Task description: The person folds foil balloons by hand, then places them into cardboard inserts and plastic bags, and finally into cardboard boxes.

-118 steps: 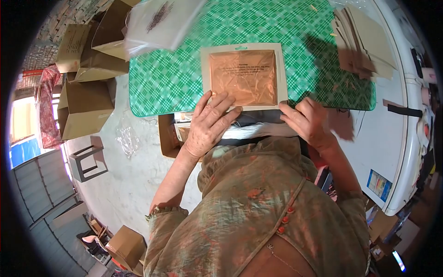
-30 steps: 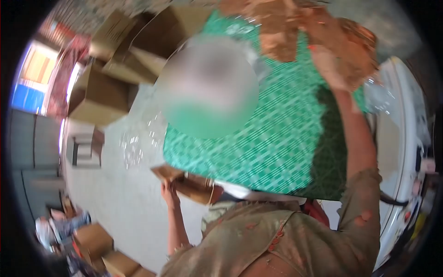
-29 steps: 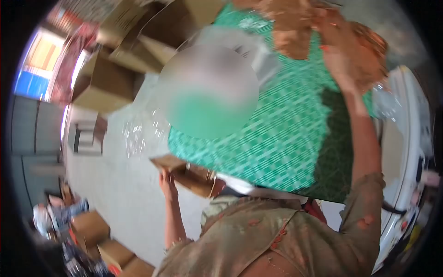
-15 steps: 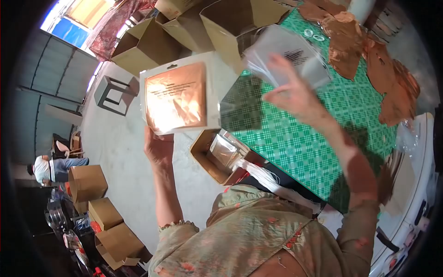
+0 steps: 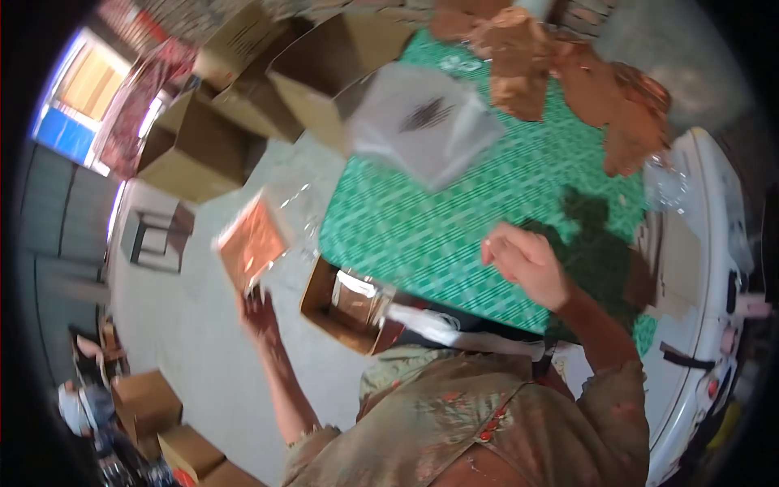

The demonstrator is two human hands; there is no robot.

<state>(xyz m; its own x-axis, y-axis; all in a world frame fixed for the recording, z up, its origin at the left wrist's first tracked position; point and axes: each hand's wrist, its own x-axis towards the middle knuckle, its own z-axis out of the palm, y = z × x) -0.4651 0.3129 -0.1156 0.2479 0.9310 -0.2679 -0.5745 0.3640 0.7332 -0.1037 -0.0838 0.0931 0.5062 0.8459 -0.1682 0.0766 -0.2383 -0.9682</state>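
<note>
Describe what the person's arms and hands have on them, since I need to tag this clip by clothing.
Both hands are bare: no gloves show on the left hand or the right hand. The forearms are uncovered. Short sleeves of a loose olive-green garment with reddish floral print end near the elbows; the left cuff has a ruffled edge. Small red buttons run down the front.

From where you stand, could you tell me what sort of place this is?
Probably a small packing workshop: open cardboard boxes stand on a concrete floor, clear plastic bags lie on the green checked table, and the left hand holds a packaged copper-coloured sheet.
</note>
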